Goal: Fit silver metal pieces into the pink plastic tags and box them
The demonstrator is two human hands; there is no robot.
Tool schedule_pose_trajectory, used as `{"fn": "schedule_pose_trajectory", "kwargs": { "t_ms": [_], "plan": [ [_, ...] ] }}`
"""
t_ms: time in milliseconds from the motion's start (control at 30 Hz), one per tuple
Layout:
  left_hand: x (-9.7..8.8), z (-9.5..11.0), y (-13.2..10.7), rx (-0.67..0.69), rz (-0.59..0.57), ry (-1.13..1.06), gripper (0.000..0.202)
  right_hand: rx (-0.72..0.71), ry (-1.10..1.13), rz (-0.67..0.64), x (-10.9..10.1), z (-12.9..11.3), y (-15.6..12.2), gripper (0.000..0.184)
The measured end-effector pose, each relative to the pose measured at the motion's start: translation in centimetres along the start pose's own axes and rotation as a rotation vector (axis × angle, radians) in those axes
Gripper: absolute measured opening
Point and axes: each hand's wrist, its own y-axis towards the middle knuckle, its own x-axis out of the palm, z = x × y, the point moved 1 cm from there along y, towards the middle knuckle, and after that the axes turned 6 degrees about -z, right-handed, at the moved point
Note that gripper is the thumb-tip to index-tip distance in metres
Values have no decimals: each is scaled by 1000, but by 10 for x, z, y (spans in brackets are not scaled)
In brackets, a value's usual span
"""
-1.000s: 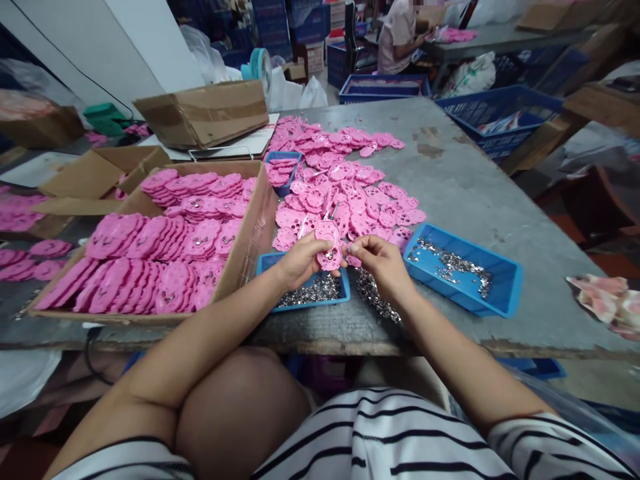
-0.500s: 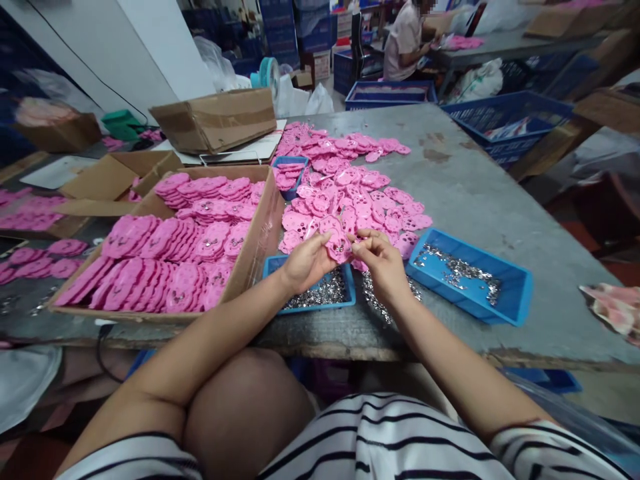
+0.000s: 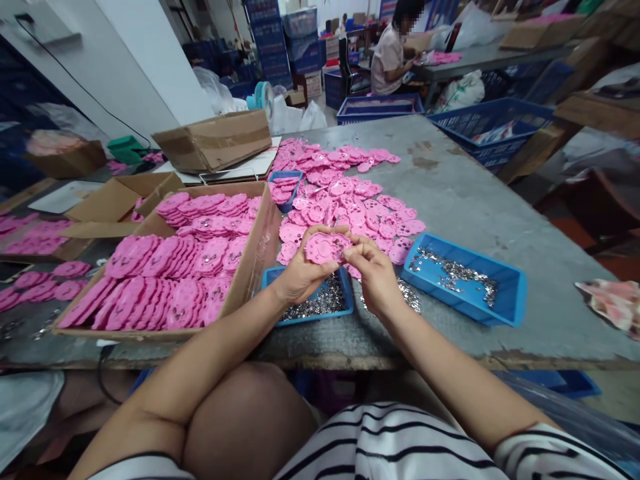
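Observation:
My left hand (image 3: 299, 270) cradles a pink plastic piece (image 3: 323, 247), fingers curled round its edge. My right hand (image 3: 373, 270) pinches at the right side of the same piece, fingertips pressed together on it. Both hands hover over a small blue tray (image 3: 345, 300) holding small metal parts. Behind them lies a loose heap of pink pieces (image 3: 350, 193) on the grey table (image 3: 475, 193).
A cardboard box (image 3: 253, 257) packed with rows of pink pieces sits at my left. A second blue tray (image 3: 505, 303) with metal parts stands at the right. A closed carton (image 3: 215, 140) and blue crates (image 3: 500, 123) lie farther back. Another person (image 3: 387, 53) sits at a far table.
The pink piece has turned from upright to lying flatter in my left hand, and both hands have drawn slightly closer to me. The camera view tilted up a little.

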Motion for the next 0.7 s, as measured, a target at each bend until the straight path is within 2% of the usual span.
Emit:
{"fn": "schedule_pose_trajectory", "kwargs": {
  "t_ms": [433, 700],
  "plan": [
    [-6, -4, -1, 85, -48, 86, 56, -17, 5, -23, 11, -6, 0, 18],
    [-4, -3, -1, 129, -45, 133, 55, -9, 9, 51, 15, 1, -3, 17]
  ]
}}
